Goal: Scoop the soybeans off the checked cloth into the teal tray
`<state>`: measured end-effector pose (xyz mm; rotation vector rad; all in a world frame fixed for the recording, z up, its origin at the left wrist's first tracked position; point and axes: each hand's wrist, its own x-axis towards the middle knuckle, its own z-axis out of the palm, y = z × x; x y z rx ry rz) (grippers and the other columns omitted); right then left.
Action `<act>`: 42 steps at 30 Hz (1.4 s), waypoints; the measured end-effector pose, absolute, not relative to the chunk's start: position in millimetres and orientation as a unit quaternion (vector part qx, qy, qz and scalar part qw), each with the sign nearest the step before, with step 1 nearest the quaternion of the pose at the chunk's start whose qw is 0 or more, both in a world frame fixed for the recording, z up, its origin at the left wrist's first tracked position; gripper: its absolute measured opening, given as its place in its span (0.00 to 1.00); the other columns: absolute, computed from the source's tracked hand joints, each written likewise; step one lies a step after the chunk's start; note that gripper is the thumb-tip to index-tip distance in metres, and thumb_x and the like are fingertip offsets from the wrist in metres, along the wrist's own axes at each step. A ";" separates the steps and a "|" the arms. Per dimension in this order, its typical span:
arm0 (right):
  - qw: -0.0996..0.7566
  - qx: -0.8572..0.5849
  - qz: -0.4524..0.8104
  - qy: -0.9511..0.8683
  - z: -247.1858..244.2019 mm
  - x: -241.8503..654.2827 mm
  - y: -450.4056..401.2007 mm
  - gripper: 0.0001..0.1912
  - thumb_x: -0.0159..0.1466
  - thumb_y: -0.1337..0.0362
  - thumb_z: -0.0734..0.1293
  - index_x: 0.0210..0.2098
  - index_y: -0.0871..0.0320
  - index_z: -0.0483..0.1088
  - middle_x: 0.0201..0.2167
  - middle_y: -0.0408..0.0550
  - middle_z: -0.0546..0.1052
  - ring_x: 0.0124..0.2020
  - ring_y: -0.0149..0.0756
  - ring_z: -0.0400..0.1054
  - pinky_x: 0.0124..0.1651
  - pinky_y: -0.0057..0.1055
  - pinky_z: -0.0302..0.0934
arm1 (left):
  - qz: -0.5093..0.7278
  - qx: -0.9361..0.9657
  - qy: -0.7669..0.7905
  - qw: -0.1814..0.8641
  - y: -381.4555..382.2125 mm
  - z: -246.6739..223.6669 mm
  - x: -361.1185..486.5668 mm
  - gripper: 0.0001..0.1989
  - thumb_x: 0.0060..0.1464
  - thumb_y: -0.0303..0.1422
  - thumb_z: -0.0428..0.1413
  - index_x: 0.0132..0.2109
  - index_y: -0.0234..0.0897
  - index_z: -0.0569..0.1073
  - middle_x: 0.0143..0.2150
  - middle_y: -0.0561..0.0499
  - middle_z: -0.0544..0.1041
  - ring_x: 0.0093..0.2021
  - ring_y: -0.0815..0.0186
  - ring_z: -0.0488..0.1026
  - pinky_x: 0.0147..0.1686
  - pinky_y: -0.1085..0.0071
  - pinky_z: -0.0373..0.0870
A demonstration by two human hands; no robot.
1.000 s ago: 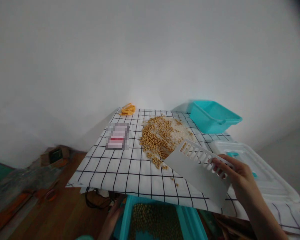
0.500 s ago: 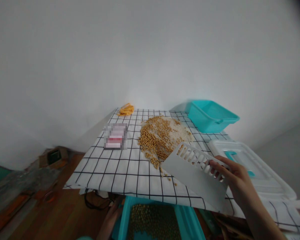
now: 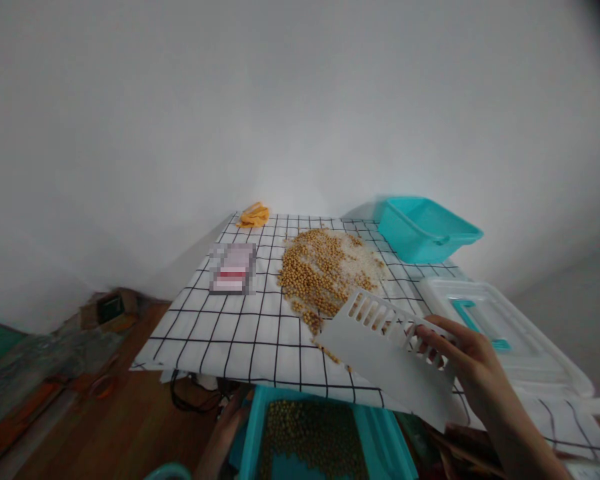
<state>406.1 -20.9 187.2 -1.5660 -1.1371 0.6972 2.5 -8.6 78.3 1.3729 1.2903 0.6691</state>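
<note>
on the checked cloth (image 3: 240, 333), right hand (image 3: 467, 357) apparently pinches slotted scraper (image 3: 387, 353).

One head-worn view — looking forward and slightly down from the near edge of the black-gridded white cloth worktop (image 3: 240, 333), close in, facing the far plain white wall (image 3: 280, 100).

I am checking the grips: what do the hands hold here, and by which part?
The right hand holds the white slotted scraper by its slotted upper edge. The left hand is at the side of the teal bin under the table; its grip cannot be told.
</note>
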 end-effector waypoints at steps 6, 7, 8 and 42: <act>0.500 -0.644 0.307 -0.490 186.7 403.1 -17.0 0.23 0.60 0.41 0.75 0.27 0.56 0.80 0.19 0.45 0.75 0.20 0.34 0.66 0.21 0.29 0.59 | 0.280 0.557 0.557 0.549 -7.8 71.3 0.8 0.15 0.71 0.41 0.57 0.54 0.40 0.82 0.61 0.42 0.85 0.67 0.49 0.76 0.70 0.43 0.68; 0.495 -0.641 0.312 -0.496 186.8 402.0 -15.3 0.24 0.60 0.40 0.75 0.27 0.56 0.79 0.19 0.45 0.75 0.19 0.34 0.66 0.21 0.29 0.60 | 0.280 0.554 0.558 0.550 -7.8 71.2 0.8 0.14 0.71 0.40 0.57 0.54 0.40 0.82 0.61 0.42 0.84 0.68 0.49 0.76 0.70 0.43 0.68; 0.490 -0.639 0.317 -0.502 187.2 400.6 -13.5 0.25 0.60 0.39 0.75 0.27 0.56 0.80 0.19 0.46 0.75 0.19 0.34 0.66 0.21 0.28 0.60 | 0.280 0.552 0.560 0.551 -8.0 71.3 0.8 0.14 0.71 0.40 0.57 0.55 0.40 0.82 0.62 0.42 0.84 0.69 0.49 0.75 0.71 0.43 0.67; 0.546 -0.645 0.294 -0.447 177.7 407.5 4.6 0.20 0.58 0.44 0.78 0.31 0.55 0.81 0.21 0.44 0.76 0.21 0.34 0.65 0.22 0.30 0.58 | 0.353 0.471 0.545 0.598 -23.6 97.9 -4.8 0.18 0.70 0.42 0.54 0.59 0.47 0.82 0.61 0.44 0.85 0.72 0.48 0.71 0.74 0.43 0.63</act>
